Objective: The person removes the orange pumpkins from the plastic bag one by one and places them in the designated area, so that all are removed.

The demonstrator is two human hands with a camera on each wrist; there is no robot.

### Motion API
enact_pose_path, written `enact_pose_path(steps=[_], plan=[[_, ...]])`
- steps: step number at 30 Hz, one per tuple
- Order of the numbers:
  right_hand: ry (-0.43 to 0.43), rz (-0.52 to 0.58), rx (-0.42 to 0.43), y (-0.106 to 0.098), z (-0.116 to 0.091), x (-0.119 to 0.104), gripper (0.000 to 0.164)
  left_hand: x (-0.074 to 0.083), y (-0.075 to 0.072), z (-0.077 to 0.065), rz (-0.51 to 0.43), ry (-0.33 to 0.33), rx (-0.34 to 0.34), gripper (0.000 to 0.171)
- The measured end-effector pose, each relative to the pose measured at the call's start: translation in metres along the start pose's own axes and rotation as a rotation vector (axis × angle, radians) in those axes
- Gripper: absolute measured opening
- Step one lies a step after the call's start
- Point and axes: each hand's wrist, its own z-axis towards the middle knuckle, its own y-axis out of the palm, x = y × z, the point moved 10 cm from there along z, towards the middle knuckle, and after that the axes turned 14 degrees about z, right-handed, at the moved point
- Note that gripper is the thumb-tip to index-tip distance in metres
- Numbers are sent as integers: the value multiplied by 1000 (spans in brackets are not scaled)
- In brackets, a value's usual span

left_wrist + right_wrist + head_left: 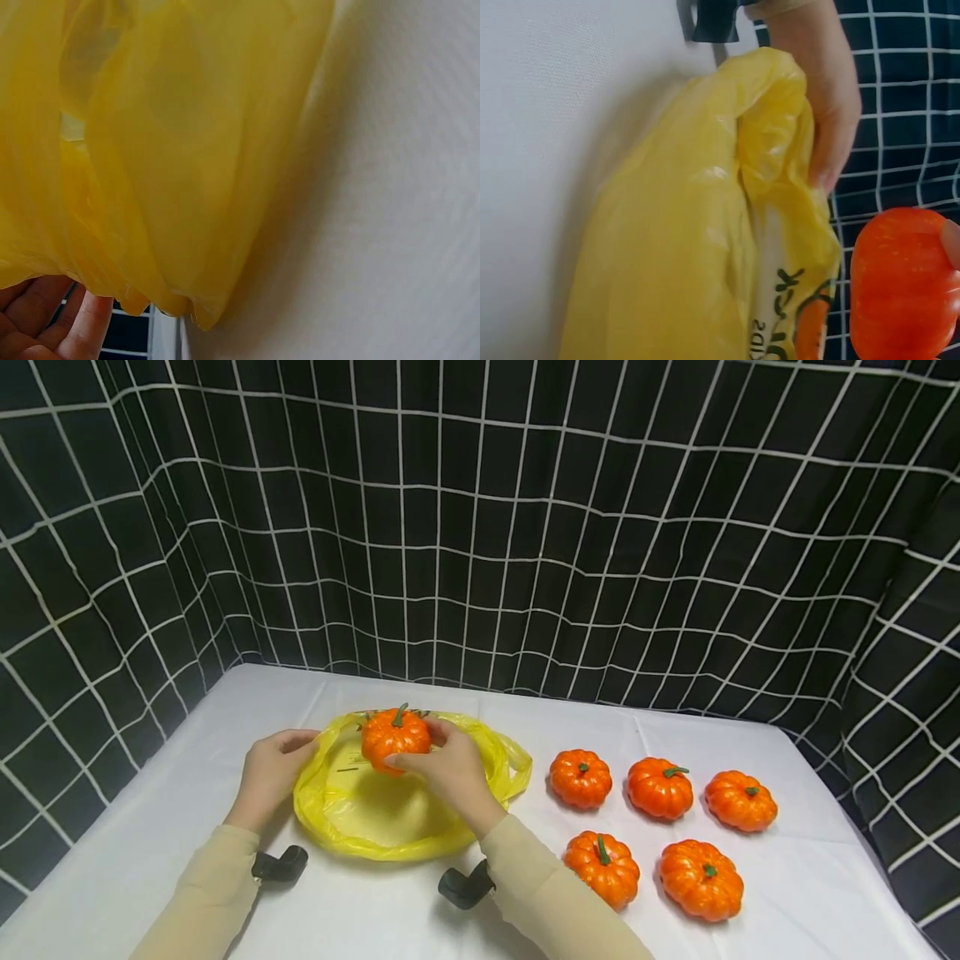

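A yellow plastic bag (375, 847) stands on the white table with its mouth spread wide. My left hand (272, 777) pinches its left rim; in the left wrist view, the fingers (84, 330) show at the bag's edge. Over the opening, my right hand (453, 772) grips a small orange pumpkin (393, 742), thumb in front and fingers behind, its green stem upward. The right wrist view shows this pumpkin (900, 281) beside the bag's printed side (705, 225), with the left hand (829, 112) at the far rim.
Several more pumpkins sit in two rows right of the bag, including a back-row pumpkin (581, 779) and a front-row pumpkin (701, 880). Black cloth with a white grid (517, 543) walls the table's back and sides. Dark wrist mounts (281, 864) hang at both sleeves.
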Motion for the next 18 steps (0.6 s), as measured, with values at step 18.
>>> enact_pose_path(steps=[18], plan=[[-33,-100,-12,-52,-35,-30,75,3,3,-2,32,6,-24,40]])
